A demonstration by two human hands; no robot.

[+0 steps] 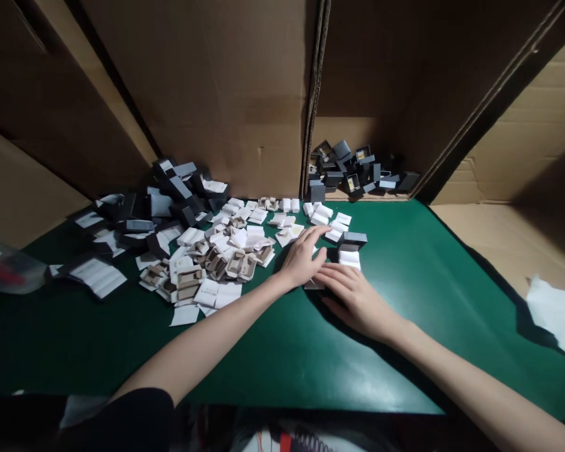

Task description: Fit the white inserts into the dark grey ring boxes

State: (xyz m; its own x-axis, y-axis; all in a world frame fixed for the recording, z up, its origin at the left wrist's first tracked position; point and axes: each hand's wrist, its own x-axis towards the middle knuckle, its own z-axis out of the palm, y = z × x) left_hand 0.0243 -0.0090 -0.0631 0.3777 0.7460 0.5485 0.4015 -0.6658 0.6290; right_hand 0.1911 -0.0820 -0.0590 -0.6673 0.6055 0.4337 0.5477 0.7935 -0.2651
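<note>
My left hand [305,256] reaches over the right edge of the white papers, its thumb apart from its outstretched fingers, and nothing shows in its grasp. Close beside it, my right hand [353,294] lies low with its fingers stretched out. A small pale piece [313,284] shows partly under the right fingertips; the rest of it is hidden. Just beyond the right hand stands an open dark box [353,239], with a folded white paper [349,258] in front of it. Several folded white leaflets [321,215] lie past my left fingertips.
White papers and brown card inserts [241,265] lie heaped left of my hands. Behind them is a pile of dark boxes [174,188]. More small dark boxes [353,169] sit inside a cardboard compartment [371,129]. A white sheet [556,317] lies at the green table's [320,370] right side.
</note>
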